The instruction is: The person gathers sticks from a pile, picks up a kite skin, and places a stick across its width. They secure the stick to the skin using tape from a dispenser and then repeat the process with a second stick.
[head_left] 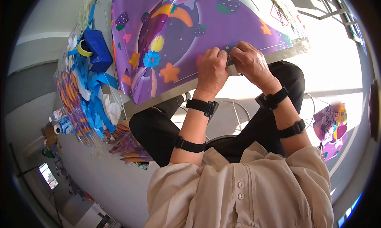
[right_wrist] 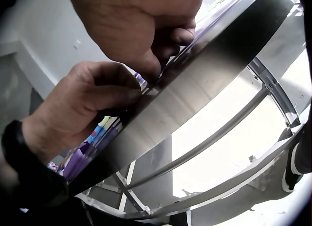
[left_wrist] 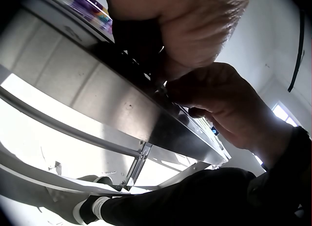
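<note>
A purple printed sheet (head_left: 178, 57) with stars, strawberries and a moon lies over the table, its left part folded up into a ridge. At its near edge both hands meet, fingers curled down. The left hand (head_left: 213, 71) and right hand (head_left: 252, 63) pinch something small at the edge, mostly hidden by the fingers. In the left wrist view the left hand (left_wrist: 180, 31) is close, with the right hand (left_wrist: 229, 104) touching or nearly touching it. The right wrist view shows the right hand (right_wrist: 141, 26) above the metal table edge (right_wrist: 161, 118), thumb and fingertips together, beside the left hand (right_wrist: 78, 104).
A blue tape dispenser (head_left: 97, 51) with a yellow roll (head_left: 84, 48) stands left of the sheet. Blue strips (head_left: 93, 105) and printed pieces (head_left: 73, 105) hang at the table's left side. Thin sticks (head_left: 283, 9) lie at the back right. A printed balloon-like piece (head_left: 330, 126) is at the right.
</note>
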`<action>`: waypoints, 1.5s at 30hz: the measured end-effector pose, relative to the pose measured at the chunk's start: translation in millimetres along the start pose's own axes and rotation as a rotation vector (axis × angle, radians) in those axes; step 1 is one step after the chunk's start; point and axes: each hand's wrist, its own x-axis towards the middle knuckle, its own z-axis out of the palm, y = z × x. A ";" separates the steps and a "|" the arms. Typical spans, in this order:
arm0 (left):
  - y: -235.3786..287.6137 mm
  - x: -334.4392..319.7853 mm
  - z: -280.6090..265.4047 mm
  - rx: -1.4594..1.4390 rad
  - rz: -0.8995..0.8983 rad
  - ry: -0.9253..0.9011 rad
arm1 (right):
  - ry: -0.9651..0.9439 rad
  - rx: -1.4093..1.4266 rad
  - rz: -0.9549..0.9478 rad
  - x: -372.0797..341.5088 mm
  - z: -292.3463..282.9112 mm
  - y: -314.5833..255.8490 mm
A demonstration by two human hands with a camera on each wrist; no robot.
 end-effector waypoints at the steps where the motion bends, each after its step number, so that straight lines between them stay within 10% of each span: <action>1: -0.3 0.3 0.3 -0.007 0.004 0.001 | -0.002 0.002 0.002 -0.2 0.3 0.3; 45: 1.3 0.9 1.1 -0.001 0.009 0.052 | -0.013 0.015 0.033 2.0 1.2 -4.3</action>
